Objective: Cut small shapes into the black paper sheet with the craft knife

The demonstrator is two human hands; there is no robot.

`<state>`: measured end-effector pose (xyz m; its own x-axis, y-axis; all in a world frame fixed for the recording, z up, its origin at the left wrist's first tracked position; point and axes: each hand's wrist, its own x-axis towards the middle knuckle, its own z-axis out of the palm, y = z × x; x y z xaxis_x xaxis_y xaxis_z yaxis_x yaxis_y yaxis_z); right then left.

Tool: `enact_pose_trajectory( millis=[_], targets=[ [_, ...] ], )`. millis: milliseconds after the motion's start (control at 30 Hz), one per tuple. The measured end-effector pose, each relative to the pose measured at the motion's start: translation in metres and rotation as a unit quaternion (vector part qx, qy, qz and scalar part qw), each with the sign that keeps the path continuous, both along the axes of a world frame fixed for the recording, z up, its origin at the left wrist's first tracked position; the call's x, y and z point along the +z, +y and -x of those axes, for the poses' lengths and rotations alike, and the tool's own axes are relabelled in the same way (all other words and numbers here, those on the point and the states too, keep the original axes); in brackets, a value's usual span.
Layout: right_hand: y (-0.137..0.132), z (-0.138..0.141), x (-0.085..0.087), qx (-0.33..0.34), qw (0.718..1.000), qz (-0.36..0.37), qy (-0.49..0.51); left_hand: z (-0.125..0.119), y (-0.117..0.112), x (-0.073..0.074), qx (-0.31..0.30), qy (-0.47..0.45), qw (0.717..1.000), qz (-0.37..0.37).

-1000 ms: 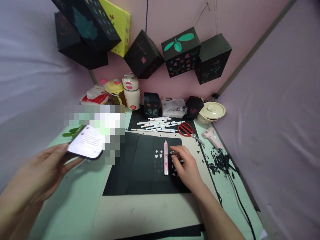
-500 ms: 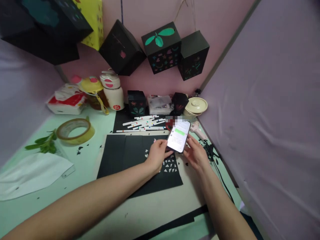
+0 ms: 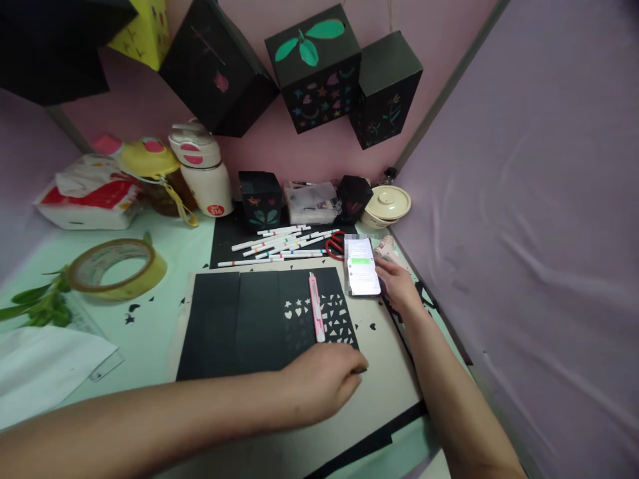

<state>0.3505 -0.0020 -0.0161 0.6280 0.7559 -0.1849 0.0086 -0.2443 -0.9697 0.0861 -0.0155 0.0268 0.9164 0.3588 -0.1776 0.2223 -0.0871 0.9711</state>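
A black paper sheet (image 3: 239, 319) with small cut-out hearts, stars and triangles lies on a beige cutting mat (image 3: 389, 359). A pink craft knife (image 3: 315, 309) rests on the sheet beside the cut-outs. My left hand (image 3: 324, 382) lies curled, fingers down, on the sheet's near right corner. My right hand (image 3: 397, 286) touches the right edge of a lit phone (image 3: 363, 267) that lies on the table just beyond the sheet, fingers bent against it.
Marker pens (image 3: 279, 243) and red scissors (image 3: 335, 245) lie behind the sheet. A tape roll (image 3: 117, 267), green leaves (image 3: 37, 306) and white paper (image 3: 44, 366) sit at left. Flasks, small black boxes and a cream lidded bowl (image 3: 387, 205) line the back. Black paper lanterns hang above.
Half a second ago both hands held the phone above the sheet. Now the phone lies on the table by my right hand, and my left hand has come down to the sheet's near corner.
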Motion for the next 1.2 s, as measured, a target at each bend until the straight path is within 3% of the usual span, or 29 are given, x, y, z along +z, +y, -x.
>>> enact_pose_trajectory(
  millis=[33,67,167,300,533,700,867,1200],
  targets=[
    [0.000,0.000,-0.001,-0.003,0.999,0.006,-0.050,0.006,-0.003,-0.001,-0.043,-0.009,0.997,-0.062],
    [0.000,0.000,-0.002,-0.002,0.995,0.011,-0.094,0.011,-0.004,-0.003,-0.096,-0.020,0.979,-0.177],
    [-0.002,0.004,-0.001,0.016,0.985,0.023,-0.172,0.023,-0.004,-0.010,-0.151,-0.045,0.898,-0.411],
    [-0.005,0.013,0.004,0.027,0.973,0.047,-0.224,0.037,0.003,-0.015,-0.130,-0.066,0.843,-0.518],
    [-0.024,0.023,0.006,0.000,0.958,0.038,-0.283,0.053,0.010,-0.021,-0.093,-0.064,0.807,-0.580],
    [-0.046,0.052,0.006,-0.028,0.945,0.030,-0.326,0.056,0.009,-0.030,-0.084,-0.071,0.792,-0.600],
    [-0.040,0.070,0.000,-0.016,0.921,0.062,-0.384,0.056,0.010,-0.034,-0.088,-0.075,0.780,-0.615],
    [-0.034,0.059,-0.006,-0.005,0.909,0.059,-0.412,0.057,0.009,-0.037,-0.097,-0.078,0.774,-0.621]
  ],
)
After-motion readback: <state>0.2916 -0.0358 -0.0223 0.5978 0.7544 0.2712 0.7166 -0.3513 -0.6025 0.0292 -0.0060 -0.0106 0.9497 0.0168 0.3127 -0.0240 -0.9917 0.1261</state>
